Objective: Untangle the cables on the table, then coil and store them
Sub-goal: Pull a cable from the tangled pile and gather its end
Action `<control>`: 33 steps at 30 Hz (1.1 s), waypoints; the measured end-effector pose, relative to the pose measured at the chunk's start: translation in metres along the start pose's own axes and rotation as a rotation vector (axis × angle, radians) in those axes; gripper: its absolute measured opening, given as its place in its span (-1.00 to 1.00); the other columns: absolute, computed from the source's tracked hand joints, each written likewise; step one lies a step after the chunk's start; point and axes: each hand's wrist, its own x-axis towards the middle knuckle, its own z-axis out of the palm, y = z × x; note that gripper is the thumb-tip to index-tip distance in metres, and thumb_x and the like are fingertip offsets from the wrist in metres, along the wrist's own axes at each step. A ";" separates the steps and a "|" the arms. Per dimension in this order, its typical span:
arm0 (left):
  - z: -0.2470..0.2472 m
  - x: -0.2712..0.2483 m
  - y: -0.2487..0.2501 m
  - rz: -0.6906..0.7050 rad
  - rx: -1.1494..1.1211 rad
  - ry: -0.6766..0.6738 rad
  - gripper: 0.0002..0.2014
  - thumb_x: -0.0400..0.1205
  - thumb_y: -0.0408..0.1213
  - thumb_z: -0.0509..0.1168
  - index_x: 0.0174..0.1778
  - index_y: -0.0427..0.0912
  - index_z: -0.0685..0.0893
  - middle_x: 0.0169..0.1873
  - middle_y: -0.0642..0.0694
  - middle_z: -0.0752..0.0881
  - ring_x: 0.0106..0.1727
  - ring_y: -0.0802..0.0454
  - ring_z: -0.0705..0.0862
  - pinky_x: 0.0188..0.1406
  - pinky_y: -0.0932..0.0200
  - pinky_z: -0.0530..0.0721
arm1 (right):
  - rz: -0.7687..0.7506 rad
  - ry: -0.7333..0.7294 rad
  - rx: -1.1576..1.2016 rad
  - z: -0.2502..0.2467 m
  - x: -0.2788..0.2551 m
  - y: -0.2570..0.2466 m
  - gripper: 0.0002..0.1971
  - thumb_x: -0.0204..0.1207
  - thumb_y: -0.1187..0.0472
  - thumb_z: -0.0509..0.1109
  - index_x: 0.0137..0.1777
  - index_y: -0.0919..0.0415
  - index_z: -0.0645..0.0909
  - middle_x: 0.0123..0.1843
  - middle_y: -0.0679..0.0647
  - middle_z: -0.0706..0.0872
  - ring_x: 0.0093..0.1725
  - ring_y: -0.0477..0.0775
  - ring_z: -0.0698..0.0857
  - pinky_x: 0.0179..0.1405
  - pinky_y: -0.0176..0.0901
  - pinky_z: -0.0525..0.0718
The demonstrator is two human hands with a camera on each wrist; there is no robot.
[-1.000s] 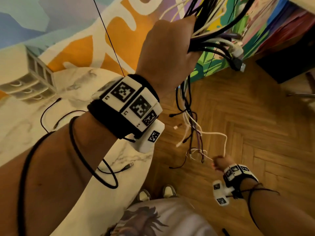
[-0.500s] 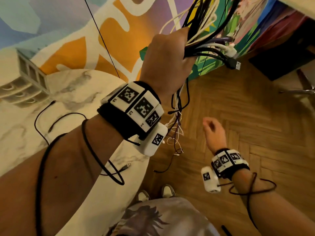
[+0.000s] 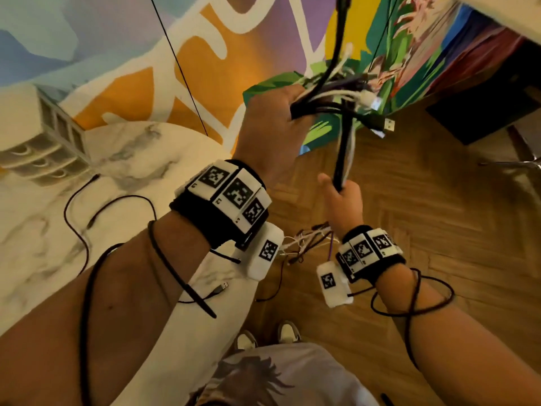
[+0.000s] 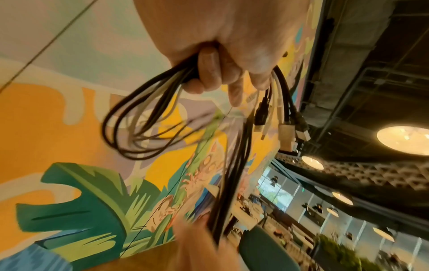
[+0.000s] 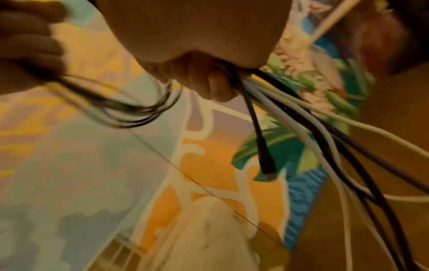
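My left hand (image 3: 272, 124) is raised in front of the mural and grips a bundle of black and white cables (image 3: 330, 101). Loops and plugs stick out past the fist. In the left wrist view its fingers (image 4: 209, 69) curl round the bundle (image 4: 144, 117), with connectors (image 4: 285, 128) hanging beside them. Below it, my right hand (image 3: 342, 197) grips the strands (image 3: 342, 153) that hang from the bundle. The right wrist view shows its fingers (image 5: 204, 78) closed on black and white cables (image 5: 290, 113). Loose ends (image 3: 304, 244) dangle beneath both wrists.
A marble table (image 3: 131, 177) lies at the left, with a thin black cable (image 3: 73, 206) and a USB plug (image 3: 221, 287) on it. A white drawer organiser (image 3: 38, 142) stands at its back. Wooden floor (image 3: 439, 230), my shoes (image 3: 288, 332) and a dark cabinet (image 3: 483, 118) lie to the right.
My right hand has risen from the cable ends near the floor and now grips the hanging strands just under my left hand. The bundle has dropped lower in view.
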 end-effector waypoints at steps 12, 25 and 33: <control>-0.007 -0.008 -0.010 -0.272 -0.295 -0.012 -0.53 0.65 -0.20 0.29 -0.60 -0.01 0.35 -0.79 0.12 0.27 -0.69 0.16 0.18 -0.58 0.19 0.18 | 0.308 -0.581 -0.864 -0.027 0.014 0.108 -0.62 0.57 0.12 0.35 0.33 0.28 0.59 0.24 0.25 0.66 0.23 0.25 0.65 0.11 -0.05 0.62; 0.030 -0.076 -0.025 -0.488 -0.551 -0.361 -0.50 0.47 -0.58 0.40 0.30 -0.28 0.45 0.07 -0.13 0.65 0.03 0.15 0.69 -0.04 0.38 0.66 | -0.021 -0.732 0.383 0.004 -0.030 -0.088 -0.70 0.57 0.22 0.31 -0.29 0.44 0.66 -0.18 0.21 0.81 -0.04 0.09 0.79 -0.03 -0.24 0.68; 0.012 -0.080 -0.023 -0.496 -0.379 -0.484 -0.91 0.52 -0.75 0.20 -0.15 -0.58 0.57 -0.53 0.02 0.43 -0.55 0.17 0.47 -0.53 0.53 0.39 | -0.027 -0.619 0.468 0.025 -0.042 -0.094 -0.51 0.69 0.16 0.18 -0.53 0.17 0.26 -0.67 0.08 0.37 -0.32 0.23 0.70 0.03 0.13 0.59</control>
